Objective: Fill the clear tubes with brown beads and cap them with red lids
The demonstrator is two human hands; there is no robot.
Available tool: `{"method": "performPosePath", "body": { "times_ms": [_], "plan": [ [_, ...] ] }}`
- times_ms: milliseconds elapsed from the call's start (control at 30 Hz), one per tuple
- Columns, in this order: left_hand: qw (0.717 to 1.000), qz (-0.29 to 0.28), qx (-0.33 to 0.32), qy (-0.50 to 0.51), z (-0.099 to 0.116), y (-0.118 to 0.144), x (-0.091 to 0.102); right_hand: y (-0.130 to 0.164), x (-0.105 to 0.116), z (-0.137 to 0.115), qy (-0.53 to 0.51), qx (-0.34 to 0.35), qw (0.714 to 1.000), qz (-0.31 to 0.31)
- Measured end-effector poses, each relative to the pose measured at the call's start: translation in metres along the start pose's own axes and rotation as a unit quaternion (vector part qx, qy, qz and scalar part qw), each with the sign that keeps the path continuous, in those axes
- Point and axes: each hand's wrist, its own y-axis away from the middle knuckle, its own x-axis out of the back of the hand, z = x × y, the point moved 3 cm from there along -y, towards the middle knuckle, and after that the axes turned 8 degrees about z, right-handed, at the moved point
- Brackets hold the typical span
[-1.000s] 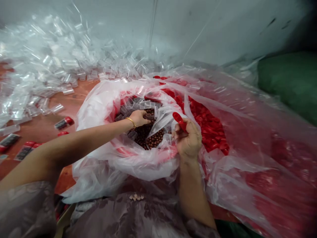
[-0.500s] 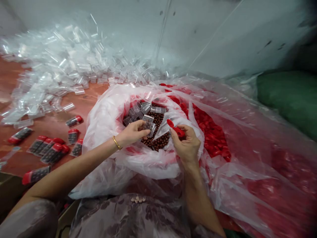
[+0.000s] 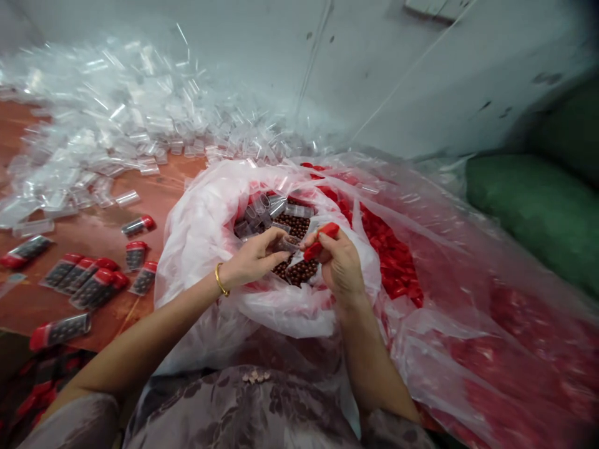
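Note:
My left hand (image 3: pixel 262 254) is closed around a small clear plastic tube (image 3: pixel 289 245), whose far end points at my right hand. Between the thumb and fingers of my right hand (image 3: pixel 343 265) is a red flip-top cap (image 3: pixel 321 241), its lid folded out, close by the tube's end. Whether cap and tube touch I cannot tell. Both hands are over a white plastic bag (image 3: pixel 187 243) with a rolled-down rim. Inside it lie brown beads (image 3: pixel 302 272) and several clear tubes (image 3: pixel 257 215).
A large heap of clear tubes (image 3: pixel 107 118) covers the back left of the reddish table (image 3: pixel 159 181). Several filled, red-capped tubes (image 3: pixel 93 288) lie at the left. Red caps (image 3: pixel 390 249) fill a clear plastic bag at the right. Behind it is a green sack (image 3: pixel 515 199).
My right hand has moved left with the red cap, up to the tube in my left hand. The left hand has turned the tube towards it. The view has shifted slightly.

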Motion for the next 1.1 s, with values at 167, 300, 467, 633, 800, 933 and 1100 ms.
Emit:
{"method": "performPosePath", "body": {
  "times_ms": [167,300,467,633,800,933,1100],
  "plan": [
    [0.999,0.018,0.016,0.042,-0.009,-0.002,0.002,-0.001,-0.002,-0.001,0.063,-0.056,0.996,-0.010],
    [0.996,-0.027,0.048,0.066,-0.009,-0.002,-0.001,-0.002,-0.001,-0.013,0.188,0.057,0.980,-0.037],
    [0.991,-0.072,0.069,0.091,-0.002,-0.001,-0.002,-0.011,-0.009,-0.021,0.237,0.137,0.954,-0.124],
    [0.989,-0.089,0.077,0.091,-0.005,-0.001,-0.001,-0.021,-0.012,-0.018,0.281,0.184,0.934,-0.125],
    [0.990,-0.054,0.082,0.100,-0.006,-0.002,-0.002,-0.021,-0.007,-0.010,0.232,0.114,0.964,-0.061],
    [0.992,-0.034,0.082,0.085,-0.004,-0.003,-0.002,-0.010,-0.010,-0.002,0.139,-0.038,0.980,-0.139],
    [0.998,-0.025,0.038,0.032,-0.001,-0.001,0.000,-0.002,-0.012,0.006,0.143,-0.043,0.975,-0.165]
  ]
}}
